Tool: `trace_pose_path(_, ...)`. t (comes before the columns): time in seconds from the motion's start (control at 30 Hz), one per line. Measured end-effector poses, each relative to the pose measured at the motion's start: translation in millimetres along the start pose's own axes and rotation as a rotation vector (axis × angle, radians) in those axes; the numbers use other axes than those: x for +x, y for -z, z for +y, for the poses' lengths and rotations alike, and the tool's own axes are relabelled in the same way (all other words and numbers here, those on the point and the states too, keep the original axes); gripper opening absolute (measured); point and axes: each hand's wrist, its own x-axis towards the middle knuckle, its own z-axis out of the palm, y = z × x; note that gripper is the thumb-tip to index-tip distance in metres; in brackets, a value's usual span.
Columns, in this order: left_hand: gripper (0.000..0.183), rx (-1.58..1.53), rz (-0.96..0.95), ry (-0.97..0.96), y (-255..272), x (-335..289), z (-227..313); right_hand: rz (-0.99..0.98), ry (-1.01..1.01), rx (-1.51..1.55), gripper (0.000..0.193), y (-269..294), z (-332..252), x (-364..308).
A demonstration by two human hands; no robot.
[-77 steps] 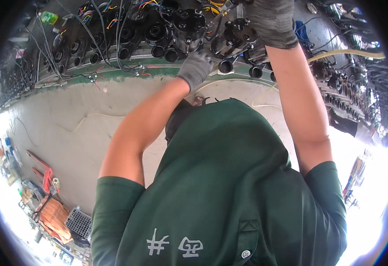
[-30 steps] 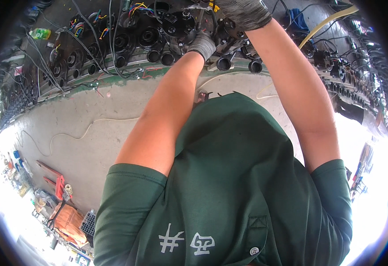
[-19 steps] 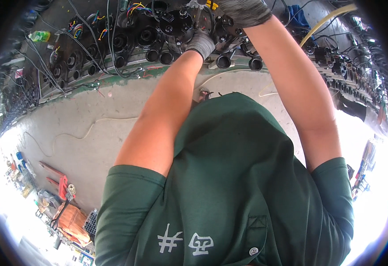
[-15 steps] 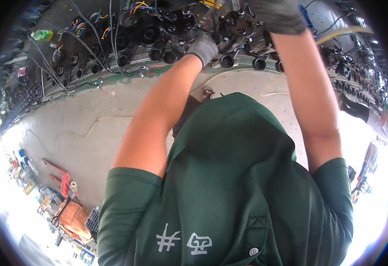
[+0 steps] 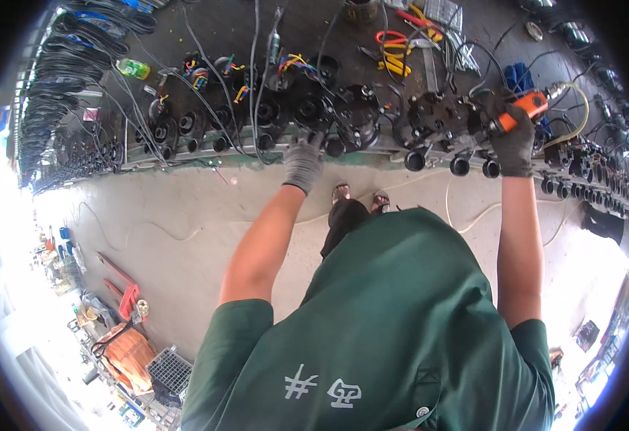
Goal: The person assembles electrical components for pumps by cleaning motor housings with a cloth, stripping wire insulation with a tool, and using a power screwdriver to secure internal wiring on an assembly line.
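My right hand (image 5: 513,149), in a dark grey glove, is closed around an orange pneumatic screwdriver (image 5: 528,109). A pale hose (image 5: 585,111) runs from the tool's upper right end. The tool is above the right part of the bench's front edge, beside a black assembly (image 5: 436,118). My left hand (image 5: 304,164), in a lighter grey glove, is at the front edge with its fingers closed on the lower part of a black round housing (image 5: 310,108); the fingertips are partly hidden. Another black assembly with bolts (image 5: 357,115) stands just right of that hand.
A row of black housings with cables (image 5: 189,121) lines the bench edge leftward. Red and yellow pliers (image 5: 393,54) lie behind, beside a heap of long metal pieces (image 5: 452,29). Black cable bundles (image 5: 88,43) fill the far left. A hose (image 5: 131,241) crosses the floor near a red pallet jack (image 5: 124,294).
My view has shifted, showing more of the bench. The left hand has moved from a bolted assembly to a housing further left. My right hand has swung down and right, bringing the orange screwdriver into sight.
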Motion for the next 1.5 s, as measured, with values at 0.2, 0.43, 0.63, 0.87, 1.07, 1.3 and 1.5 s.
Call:
trace_pose_path(0.2, 0.059, 0.004, -0.229, 0.071, -12, 21, -4, -0.274, 0.011, 0.028, 0.032, 12, 3, 8)
trace_pose_path(0.43, 0.056, -0.155, -0.328, 0.054, 22, 46, -19, -0.071, 0.065, -0.035, 0.043, 7, 6, 2)
trace_pose_path(0.63, 0.043, -0.169, -0.220, 0.023, 16, 87, -35, -0.011, 0.088, -0.047, 0.043, -4, 7, 0)
trace_pose_path(0.87, 0.039, -0.045, -0.167, 0.211, 16, 146, -67, -0.033, 0.074, -0.064, 0.025, 6, 6, 3)
trace_pose_path(1.07, 0.045, -0.219, 0.029, 0.256, 15, 165, -99, 0.126, 0.089, -0.090, 0.046, -3, 7, 1)
trace_pose_path(1.3, 0.048, -0.651, 0.247, -0.506, 160, 120, 45, 0.111, 0.124, -0.097, 0.045, -16, 7, -6)
trace_pose_path(1.5, 0.040, -0.478, -0.072, -0.338, 150, 153, 85, 0.117, 0.211, -0.182, 0.027, 14, 12, -2)
